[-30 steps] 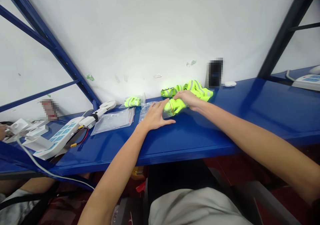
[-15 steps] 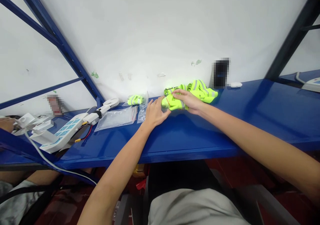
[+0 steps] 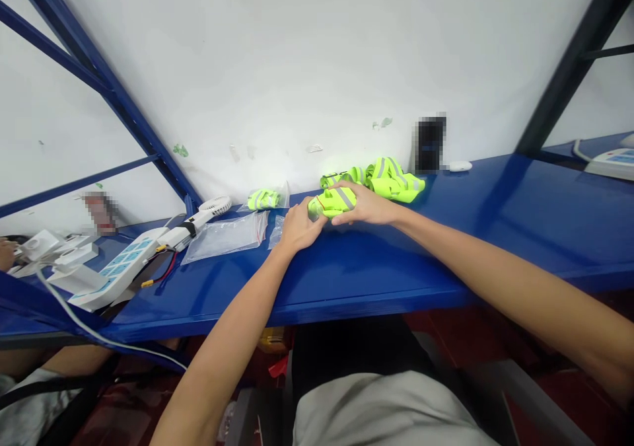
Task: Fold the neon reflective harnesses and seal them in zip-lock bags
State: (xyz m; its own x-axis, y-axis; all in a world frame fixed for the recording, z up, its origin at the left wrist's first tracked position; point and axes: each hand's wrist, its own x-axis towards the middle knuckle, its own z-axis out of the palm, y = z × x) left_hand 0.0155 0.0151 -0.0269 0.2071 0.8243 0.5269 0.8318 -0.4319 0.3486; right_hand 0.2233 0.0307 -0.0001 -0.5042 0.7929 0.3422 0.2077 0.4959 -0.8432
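Observation:
A folded neon-yellow reflective vest (image 3: pixel 337 201) with grey stripes is between my two hands above the blue shelf. My right hand (image 3: pixel 364 203) wraps round its right end, thumb below and fingers over the top. At its left end my left hand (image 3: pixel 300 226) grips a clear plastic bag (image 3: pixel 276 232), most of which my fingers hide. The vest's left end looks to be inside the bag's mouth, where a red line shows. Behind and to the right lie more neon-yellow reflective vests (image 3: pixel 396 185), loosely bundled.
Left of my hands lie a flat clear zip bag (image 3: pixel 225 236) and a bagged vest (image 3: pixel 264 199). Further left are a white handheld fan (image 3: pixel 216 205), a power strip (image 3: pixel 119 267) and a red-black cable (image 3: pixel 167 271). A white case (image 3: pixel 460 166) sits at the back right. Another person's hand (image 3: pixel 6 254) shows far left.
My right hand has shifted from lying over the vest to gripping its right end, and the vest is now more compact and apart from the bundle behind. The view has shifted slightly.

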